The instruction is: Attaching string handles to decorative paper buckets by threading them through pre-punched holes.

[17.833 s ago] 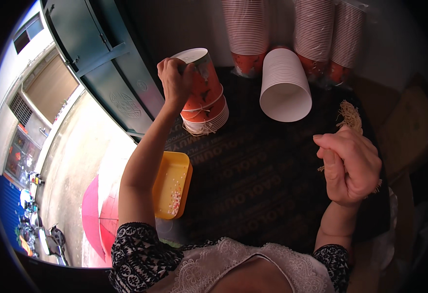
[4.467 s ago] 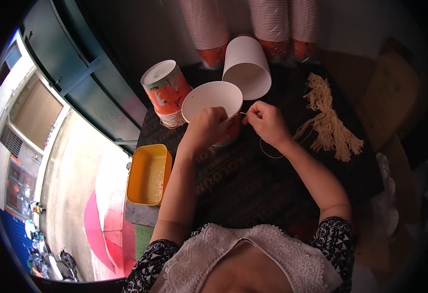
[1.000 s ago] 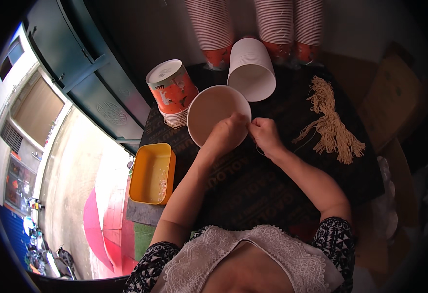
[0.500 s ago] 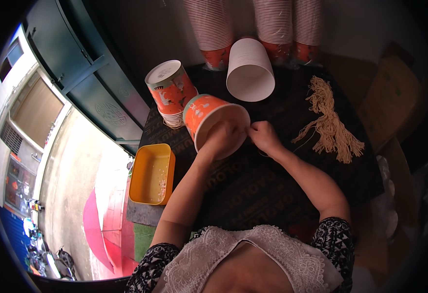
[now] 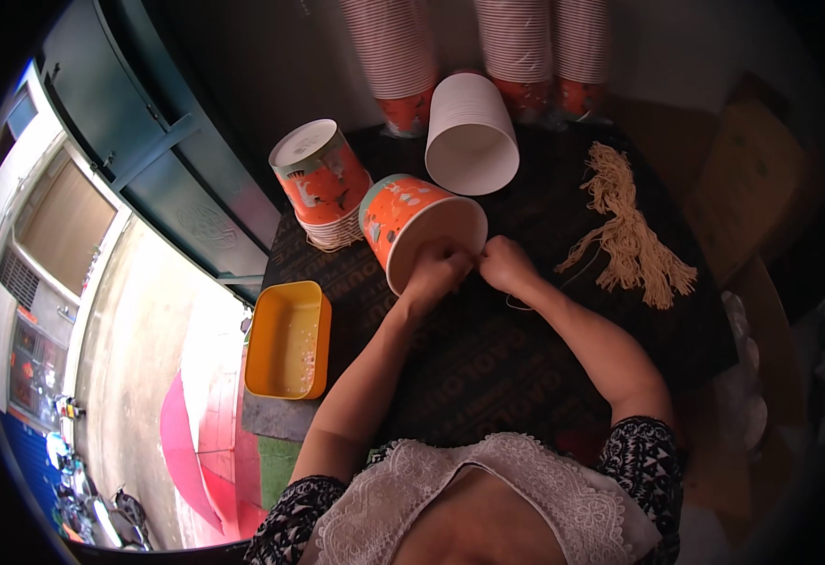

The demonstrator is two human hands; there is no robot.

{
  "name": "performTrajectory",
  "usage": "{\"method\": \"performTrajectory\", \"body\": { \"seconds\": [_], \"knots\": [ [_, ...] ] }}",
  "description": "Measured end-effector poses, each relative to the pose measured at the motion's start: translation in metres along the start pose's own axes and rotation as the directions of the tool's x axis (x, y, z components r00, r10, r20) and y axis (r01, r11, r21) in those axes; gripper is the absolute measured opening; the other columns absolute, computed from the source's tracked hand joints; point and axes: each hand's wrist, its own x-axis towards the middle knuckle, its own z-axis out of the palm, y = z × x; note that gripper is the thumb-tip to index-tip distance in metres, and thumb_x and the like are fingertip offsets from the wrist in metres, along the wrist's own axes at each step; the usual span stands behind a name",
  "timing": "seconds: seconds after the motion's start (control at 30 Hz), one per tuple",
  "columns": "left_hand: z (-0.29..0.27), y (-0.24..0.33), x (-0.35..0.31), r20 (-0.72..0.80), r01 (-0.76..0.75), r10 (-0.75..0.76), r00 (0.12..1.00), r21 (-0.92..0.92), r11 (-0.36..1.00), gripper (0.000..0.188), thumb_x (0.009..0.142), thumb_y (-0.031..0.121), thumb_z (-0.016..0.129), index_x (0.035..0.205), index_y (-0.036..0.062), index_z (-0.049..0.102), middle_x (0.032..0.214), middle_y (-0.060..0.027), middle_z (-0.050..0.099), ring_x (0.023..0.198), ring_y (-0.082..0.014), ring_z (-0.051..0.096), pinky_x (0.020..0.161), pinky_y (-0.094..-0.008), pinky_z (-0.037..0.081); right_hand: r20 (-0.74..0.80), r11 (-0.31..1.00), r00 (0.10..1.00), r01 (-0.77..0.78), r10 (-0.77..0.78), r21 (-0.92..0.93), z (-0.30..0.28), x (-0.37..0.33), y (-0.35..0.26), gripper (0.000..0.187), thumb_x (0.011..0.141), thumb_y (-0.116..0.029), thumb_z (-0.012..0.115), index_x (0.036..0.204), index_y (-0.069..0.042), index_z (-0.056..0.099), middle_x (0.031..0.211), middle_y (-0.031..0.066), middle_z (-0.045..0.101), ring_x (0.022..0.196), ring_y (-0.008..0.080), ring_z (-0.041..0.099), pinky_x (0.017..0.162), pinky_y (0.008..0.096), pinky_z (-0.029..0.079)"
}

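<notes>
An orange paper bucket [image 5: 398,212] with a green base band lies tilted on the table, its white mouth toward me. My left hand [image 5: 439,271] is curled closed at the bucket's mouth, close to the right rim; whatever its fingertips pinch is hidden. Against the same rim from outside, my right hand [image 5: 506,266] is closed in a pinch. A thin pale string [image 5: 518,305] loops out below the right hand, and the fingers appear to grip its upper part. To the right lies a bundle of beige strings [image 5: 622,226].
Behind stand a white paper bucket [image 5: 469,122] on its side and upturned orange buckets [image 5: 323,179], stacked. Tall wrapped bucket stacks [image 5: 516,47] line the wall. A yellow plastic tub [image 5: 285,344] with small bits inside sits at the table's left edge, near a green metal door [image 5: 182,160].
My left hand has drawn back a little from inside the bucket toward its rim. The bucket has turned and shifted slightly right, and both hands are now closer together. The view has shifted slightly.
</notes>
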Motion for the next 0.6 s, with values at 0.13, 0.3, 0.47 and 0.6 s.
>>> {"method": "performTrajectory", "body": {
  "seconds": [0.13,0.3,0.47,0.6],
  "knots": [
    [0.001,-0.001,-0.002,-0.050,0.034,-0.044,0.998,-0.195,0.980,0.017,0.084,0.015,0.060,0.087,-0.0012,0.063,0.063,-0.0037,0.055,0.052,-0.0117,0.049,0.045,-0.0245,0.038,0.028,0.999,0.999,-0.023,0.024,-0.035,0.001,0.000,-0.002,0.022,0.083,-0.017,0.057,0.089,0.002,0.067,0.090,0.0243,0.065,0.087,0.0400,0.064,0.073,0.0467,0.052],
    [0.008,-0.020,0.004,-0.098,0.063,-0.077,0.992,-0.139,0.988,0.016,0.087,0.015,0.059,0.087,-0.0009,0.064,0.065,-0.0046,0.056,0.053,-0.0118,0.051,0.046,-0.0245,0.040,0.070,0.991,0.994,0.088,-0.080,-0.105,0.001,0.001,0.004,0.022,0.083,-0.017,0.057,0.091,0.001,0.067,0.092,0.0232,0.066,0.088,0.0389,0.064,0.076,0.0465,0.052],
    [0.005,-0.018,0.001,-0.033,0.070,-0.070,0.997,-0.012,0.997,0.016,0.087,0.014,0.059,0.089,-0.0012,0.064,0.067,-0.0054,0.057,0.055,-0.0124,0.055,0.048,-0.0250,0.044,0.267,0.996,0.960,0.080,-0.087,0.037,-0.031,-0.005,-0.013,0.020,0.080,-0.016,0.059,0.084,0.001,0.068,0.085,0.0238,0.066,0.083,0.0350,0.066,0.072,0.0421,0.052],
    [0.003,-0.019,0.000,0.027,-0.049,0.049,0.998,0.004,0.999,0.015,0.086,0.011,0.061,0.093,-0.0014,0.063,0.067,-0.0050,0.058,0.054,-0.0127,0.055,0.049,-0.0258,0.046,0.019,0.955,0.987,0.151,-0.161,0.255,-0.032,0.000,-0.012,0.021,0.078,-0.013,0.057,0.080,0.005,0.067,0.074,0.0241,0.064,0.070,0.0285,0.067,0.064,0.0380,0.050]
  ]
}}
